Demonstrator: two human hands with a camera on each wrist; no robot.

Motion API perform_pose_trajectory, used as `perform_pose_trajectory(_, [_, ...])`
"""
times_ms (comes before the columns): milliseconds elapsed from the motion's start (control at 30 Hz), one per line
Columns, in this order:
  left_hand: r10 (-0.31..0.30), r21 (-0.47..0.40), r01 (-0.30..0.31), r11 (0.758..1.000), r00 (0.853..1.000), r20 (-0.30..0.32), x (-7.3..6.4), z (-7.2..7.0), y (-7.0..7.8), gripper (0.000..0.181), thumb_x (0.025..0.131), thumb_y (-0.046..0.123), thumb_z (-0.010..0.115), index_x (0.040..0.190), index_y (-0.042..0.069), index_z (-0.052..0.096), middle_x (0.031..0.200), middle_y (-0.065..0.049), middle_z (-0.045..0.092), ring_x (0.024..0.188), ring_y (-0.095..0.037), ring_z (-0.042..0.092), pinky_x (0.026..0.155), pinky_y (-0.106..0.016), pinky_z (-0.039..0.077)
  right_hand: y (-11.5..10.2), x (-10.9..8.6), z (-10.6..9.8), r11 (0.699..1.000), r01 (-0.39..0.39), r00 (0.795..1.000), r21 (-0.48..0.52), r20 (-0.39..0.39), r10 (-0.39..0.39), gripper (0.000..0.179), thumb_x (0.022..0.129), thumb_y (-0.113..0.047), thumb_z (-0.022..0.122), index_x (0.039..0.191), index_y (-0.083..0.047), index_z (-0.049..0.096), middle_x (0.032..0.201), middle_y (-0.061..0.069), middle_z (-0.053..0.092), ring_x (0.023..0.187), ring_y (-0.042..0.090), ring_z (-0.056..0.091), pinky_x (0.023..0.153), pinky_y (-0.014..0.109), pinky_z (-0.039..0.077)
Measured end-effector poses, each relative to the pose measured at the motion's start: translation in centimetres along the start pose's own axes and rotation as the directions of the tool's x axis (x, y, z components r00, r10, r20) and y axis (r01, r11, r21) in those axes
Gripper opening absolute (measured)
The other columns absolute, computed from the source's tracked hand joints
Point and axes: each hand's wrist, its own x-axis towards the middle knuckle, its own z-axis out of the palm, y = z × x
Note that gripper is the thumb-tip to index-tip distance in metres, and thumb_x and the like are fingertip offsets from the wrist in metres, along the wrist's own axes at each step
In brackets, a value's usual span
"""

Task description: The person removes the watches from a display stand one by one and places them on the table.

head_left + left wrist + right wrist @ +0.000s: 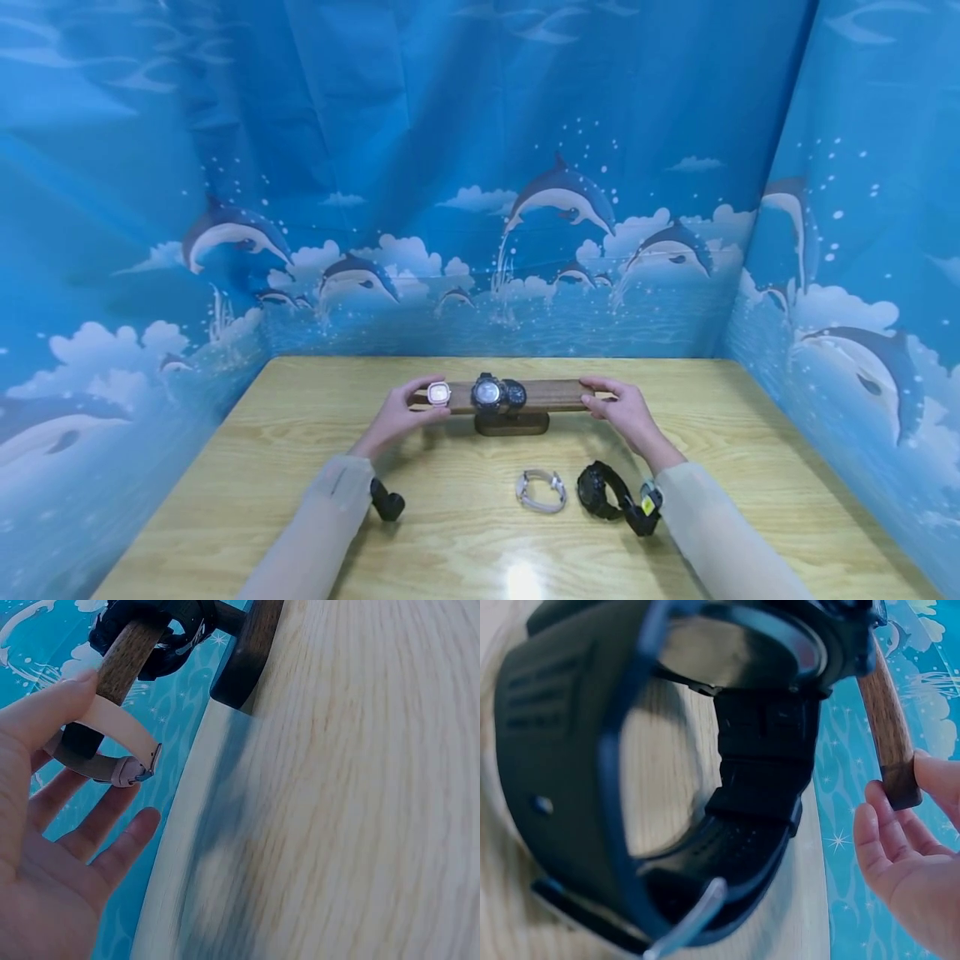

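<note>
Brown wood is spanning the gap between your hands: the stand (555, 396) is sitting near the far edge of the counter (255, 475), roughly midway between its left and right edges. Your left hand (399, 410) is pinching the pale pink watch (438, 393) looped round the bar's left end, while your right hand (628, 410) is grasping the bar's right tip between thumb and fingers. If both are pushing unevenly, the small base could be tipping or skidding toward that far edge. The pink strap is hanging slackly, so a stray tug could be drawing it off the end. Two dark watches (487, 393) are hugging the bar's middle and could be sliding if you're tilting it. Nearer you, a white watch (542, 506) and a loose black watch (591, 490) are lying; your right sleeve (723, 529) could be knocking the black one.
</note>
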Motion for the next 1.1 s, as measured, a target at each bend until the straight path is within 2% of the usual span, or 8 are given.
perform_pose_trajectory(100, [-0.021, 0.011, 0.021, 1.0, 1.0, -0.003, -0.4, -0.2, 0.4, 0.059, 0.078, 0.015, 0.075, 0.132, 0.009, 0.05, 0.129, -0.014, 0.051, 0.104, -0.035, 0.055, 0.08, -0.034, 0.053, -0.1, -0.1, 0.1, 1.0, -0.002, 1.0, 0.003, -0.002, 0.002, 0.043, 0.091, -0.014, 0.06, 0.132, -0.006, 0.051, 0.134, 0.021, 0.043, 0.102, 0.031, 0.058, 0.088, 0.046, 0.049])
perform_pose_trajectory(333, [-0.011, -0.006, 0.011, 1.0, 0.998, -0.065, 0.1, -0.6, -2.8, 0.062, 0.075, 0.022, 0.079, 0.131, 0.013, 0.053, 0.117, -0.012, 0.058, 0.096, -0.029, 0.06, 0.074, -0.034, 0.055, -0.1, -0.3, 0.2, 1.0, -0.002, 1.0, 0.009, 0.009, 0.002, 0.044, 0.093, -0.014, 0.058, 0.134, -0.005, 0.049, 0.135, 0.021, 0.041, 0.107, 0.034, 0.055, 0.09, 0.046, 0.048])
perform_pose_trajectory(533, [-0.004, 0.011, 0.005, 1.0, 0.996, -0.088, -0.5, -1.0, -2.7, 0.061, 0.074, 0.024, 0.079, 0.129, 0.011, 0.054, 0.114, -0.012, 0.06, 0.094, -0.03, 0.061, 0.072, -0.032, 0.055, -0.1, -0.2, 0.2, 1.0, 0.0, 1.0, 0.003, 0.003, 0.0, 0.043, 0.092, -0.016, 0.059, 0.133, -0.006, 0.05, 0.135, 0.021, 0.041, 0.107, 0.034, 0.055, 0.09, 0.044, 0.048])
perform_pose_trajectory(800, [-0.045, 0.045, 0.05, 0.998, 0.994, -0.101, -1.1, -1.1, -2.2, 0.053, 0.075, 0.024, 0.078, 0.124, 0.013, 0.059, 0.111, -0.009, 0.062, 0.092, -0.028, 0.062, 0.074, -0.033, 0.055, 0.1, -0.2, 0.2, 1.0, 0.006, 1.0, 0.011, 0.001, -0.006, 0.042, 0.092, -0.015, 0.059, 0.132, -0.007, 0.052, 0.134, 0.019, 0.043, 0.105, 0.033, 0.056, 0.088, 0.045, 0.049])
perform_pose_trajectory(1100, [-0.065, 0.074, 0.071, 0.995, 0.995, -0.081, -1.8, -1.1, -2.3, 0.054, 0.075, 0.025, 0.079, 0.123, 0.01, 0.059, 0.115, -0.009, 0.061, 0.089, -0.022, 0.063, 0.075, -0.032, 0.054, 0.3, -0.2, 0.2, 1.0, 0.024, 1.0, -0.002, 0.006, -0.024, 0.042, 0.092, -0.016, 0.059, 0.133, -0.006, 0.051, 0.133, 0.02, 0.043, 0.105, 0.034, 0.056, 0.087, 0.045, 0.05])
